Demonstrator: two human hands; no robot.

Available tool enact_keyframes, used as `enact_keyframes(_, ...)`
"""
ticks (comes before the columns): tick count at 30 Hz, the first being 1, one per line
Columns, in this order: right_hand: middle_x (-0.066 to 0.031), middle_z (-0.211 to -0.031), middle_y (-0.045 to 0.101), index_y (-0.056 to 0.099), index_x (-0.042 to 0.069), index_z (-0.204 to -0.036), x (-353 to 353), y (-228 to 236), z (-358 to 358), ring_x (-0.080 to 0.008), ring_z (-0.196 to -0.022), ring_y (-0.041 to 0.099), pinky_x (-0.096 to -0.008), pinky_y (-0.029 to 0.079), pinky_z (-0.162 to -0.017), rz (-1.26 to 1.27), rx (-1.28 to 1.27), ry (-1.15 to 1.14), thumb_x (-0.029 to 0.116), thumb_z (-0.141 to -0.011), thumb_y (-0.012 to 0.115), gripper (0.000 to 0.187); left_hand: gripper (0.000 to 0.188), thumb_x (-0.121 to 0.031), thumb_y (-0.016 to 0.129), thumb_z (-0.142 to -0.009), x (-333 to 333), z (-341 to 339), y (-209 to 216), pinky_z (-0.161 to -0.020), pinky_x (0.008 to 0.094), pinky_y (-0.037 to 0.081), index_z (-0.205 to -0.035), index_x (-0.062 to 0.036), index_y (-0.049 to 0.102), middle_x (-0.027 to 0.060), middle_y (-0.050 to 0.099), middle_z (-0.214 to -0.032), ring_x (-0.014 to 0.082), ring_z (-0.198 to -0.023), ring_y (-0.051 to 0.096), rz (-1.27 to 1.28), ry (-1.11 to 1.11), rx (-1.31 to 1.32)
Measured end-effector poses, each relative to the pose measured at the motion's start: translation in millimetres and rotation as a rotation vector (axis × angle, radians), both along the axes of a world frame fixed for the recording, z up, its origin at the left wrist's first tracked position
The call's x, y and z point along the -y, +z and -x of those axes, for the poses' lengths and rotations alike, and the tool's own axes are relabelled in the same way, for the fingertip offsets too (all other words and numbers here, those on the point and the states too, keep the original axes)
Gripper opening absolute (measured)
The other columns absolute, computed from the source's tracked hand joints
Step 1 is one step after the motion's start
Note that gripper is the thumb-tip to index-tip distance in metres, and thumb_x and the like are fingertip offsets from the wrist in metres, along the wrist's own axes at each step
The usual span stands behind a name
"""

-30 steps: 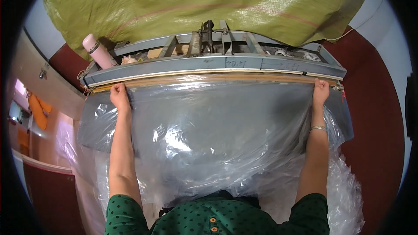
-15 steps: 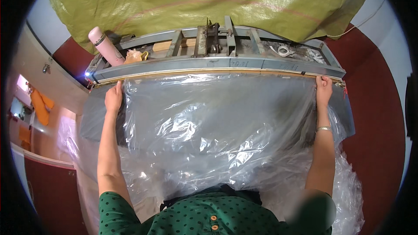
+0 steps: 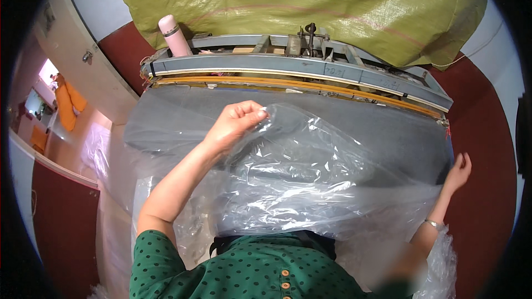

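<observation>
My left hand (image 3: 235, 124) pinches the upper edge of a clear plastic film (image 3: 299, 188), lifting it above the middle of a dark grey table (image 3: 382, 127). The film hangs in shiny creases from those fingers toward my body and spreads to the right. Out past the table's right edge is my right hand (image 3: 458, 173), its fingers half bent and apart, with nothing visible in them. Beyond both hands lies a long metal bar frame (image 3: 244, 65), raised off an orange-yellow strip (image 3: 266, 84) along the table's far side.
A pink bottle (image 3: 174, 36) leans at the frame's left end. Behind it rises a large yellow-green woven sheet (image 3: 299, 0). More crumpled film (image 3: 440, 260) hangs at the lower right. At left, a door (image 3: 91, 50) stands ajar beside a dark red panel (image 3: 64, 232).
Both hands have left the metal bar, which now stands higher with a gap beneath it. My left hand has moved right and nearer with the film; my right hand went outward and nearer.
</observation>
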State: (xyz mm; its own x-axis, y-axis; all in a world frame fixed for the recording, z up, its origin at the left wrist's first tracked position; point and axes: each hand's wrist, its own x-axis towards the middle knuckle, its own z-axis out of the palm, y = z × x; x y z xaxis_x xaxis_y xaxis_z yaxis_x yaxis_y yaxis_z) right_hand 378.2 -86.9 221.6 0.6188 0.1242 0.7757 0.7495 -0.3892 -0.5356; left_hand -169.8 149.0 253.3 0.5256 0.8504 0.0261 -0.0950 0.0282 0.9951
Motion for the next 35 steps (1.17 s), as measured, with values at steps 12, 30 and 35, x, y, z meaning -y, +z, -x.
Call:
enact_keyframes(12,-0.0061,-0.086,0.058,0.057,0.002,-0.094,-164,42,350,-0.0133,-0.078,0.055,-0.0239,0.044,-0.068,0.206,-0.211,1.73,0.004,-0.073,0.06,0.022,0.012,-0.017,0.058,-0.081,47,0,41,-0.038,0.018,0.028,-0.08,-0.0049,0.056,-0.0055,0.046,-0.054,0.0018,-0.045,0.04,-0.145,-0.165,-0.195)
enact_keyframes(30,-0.0018,-0.08,0.054,0.051,0.007,-0.096,-188,-13,275,-0.0092,-0.064,0.051,-0.0215,0.041,-0.053,-0.351,-1.288,1.398,0.019,-0.084,0.051,0.017,0.015,-0.01,0.049,-0.083,80,29,-31,-0.063,0.0267,0.044,-0.096,-0.0014,0.05,0.0032,0.055,-0.079,0.0113,-0.07,0.054,-0.057,-0.668,-0.158)
enact_keyframes(35,-0.0065,-0.099,0.055,0.046,0.001,-0.115,-165,-49,156,-0.0115,-0.084,0.051,-0.0228,0.041,-0.073,-0.221,-0.861,0.861,0.019,-0.083,0.052,0.036,0.014,-0.002,0.05,-0.077,69,129,-27,-0.041,0.0196,0.035,-0.091,-0.0023,0.05,0.0002,0.05,-0.066,0.0073,-0.048,0.044,0.282,-0.614,-0.345)
